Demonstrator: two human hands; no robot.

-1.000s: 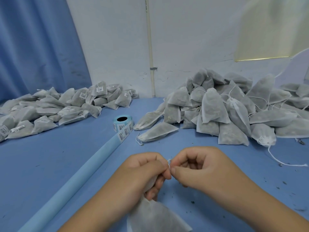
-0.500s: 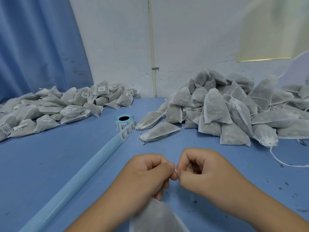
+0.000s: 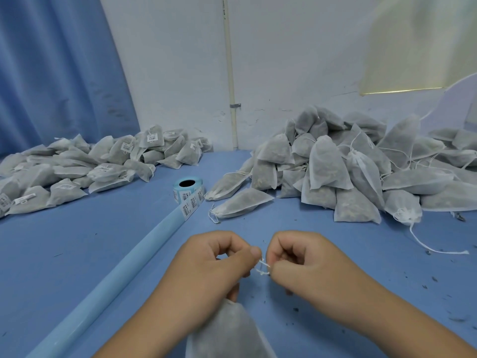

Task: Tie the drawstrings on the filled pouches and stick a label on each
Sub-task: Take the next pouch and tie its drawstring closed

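Near centre, the left hand (image 3: 214, 267) and right hand (image 3: 304, 264) each pinch the white drawstring (image 3: 261, 267) strung between them, fingers curled. The filled pouch (image 3: 227, 329) shows below the left hand, cut by the near edge. A stretch of blue table (image 3: 77, 254) separates the hands from the label roll (image 3: 188, 192) and the far right heap of pouches (image 3: 361, 171)

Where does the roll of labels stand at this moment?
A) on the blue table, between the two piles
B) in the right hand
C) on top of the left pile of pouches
A: the label roll stands on the blue table between the left pile and the right pile, while the left hand and right hand pinch the drawstring.
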